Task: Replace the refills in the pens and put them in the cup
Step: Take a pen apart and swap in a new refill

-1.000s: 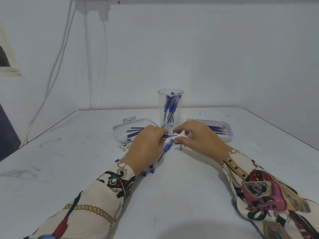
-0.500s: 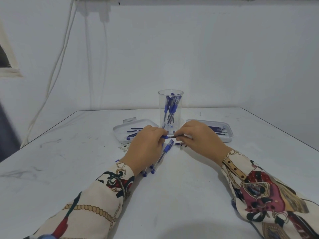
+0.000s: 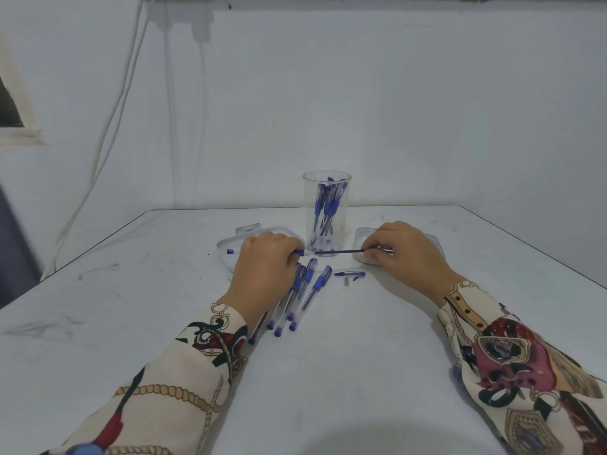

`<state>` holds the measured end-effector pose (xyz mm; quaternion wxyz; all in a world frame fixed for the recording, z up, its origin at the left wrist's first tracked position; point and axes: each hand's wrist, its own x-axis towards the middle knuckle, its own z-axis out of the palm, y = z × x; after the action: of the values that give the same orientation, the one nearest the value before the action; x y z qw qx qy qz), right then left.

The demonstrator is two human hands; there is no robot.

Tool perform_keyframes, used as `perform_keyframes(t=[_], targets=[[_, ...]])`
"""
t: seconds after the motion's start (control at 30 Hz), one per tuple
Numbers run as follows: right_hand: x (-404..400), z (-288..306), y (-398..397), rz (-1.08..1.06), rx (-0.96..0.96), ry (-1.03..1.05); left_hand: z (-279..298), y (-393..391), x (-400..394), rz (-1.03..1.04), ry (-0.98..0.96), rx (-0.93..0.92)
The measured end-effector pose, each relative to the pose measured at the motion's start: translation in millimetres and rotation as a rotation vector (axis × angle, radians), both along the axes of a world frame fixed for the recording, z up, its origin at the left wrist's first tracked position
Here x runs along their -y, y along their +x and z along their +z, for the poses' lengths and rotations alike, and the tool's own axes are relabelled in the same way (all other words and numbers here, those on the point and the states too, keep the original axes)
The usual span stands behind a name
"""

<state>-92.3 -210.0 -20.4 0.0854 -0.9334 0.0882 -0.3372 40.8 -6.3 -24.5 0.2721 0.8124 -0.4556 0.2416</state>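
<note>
My left hand grips a clear pen barrel held level above the table, its blue end cap sticking out to the left. My right hand pinches a thin dark refill that is drawn most of the way out of the barrel to the right. Behind them stands a clear plastic cup holding several blue pens. Several more pens lie on the table beside my left wrist. A blue pen cap and a small metal tip lie in front of the cup.
Two shallow white trays sit either side of the cup, the left tray and the right tray, both largely hidden by my hands. The white table stretches toward me. White cables hang on the wall at left.
My right hand has moved to the right, pulling the refill out of the barrel. My left hand has stayed in place holding the barrel.
</note>
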Motion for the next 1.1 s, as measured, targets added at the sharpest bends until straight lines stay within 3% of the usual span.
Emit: perform_keyframes(t=[0.33,0.77,1.1], targets=[[-2.9,5.4,11.2,-0.136,-0.042,0.016,12.5,31.6,-21.3,0.120,-0.020,0.014],[-73.3,21.6,105.7,-0.109,-0.268,-0.079,19.6,51.5,-39.4,0.126,-0.101,0.043],[-86.3,12.1,147.5,-0.164,-0.330,-0.103,16.9,54.4,-37.0,0.104,-0.122,0.074]])
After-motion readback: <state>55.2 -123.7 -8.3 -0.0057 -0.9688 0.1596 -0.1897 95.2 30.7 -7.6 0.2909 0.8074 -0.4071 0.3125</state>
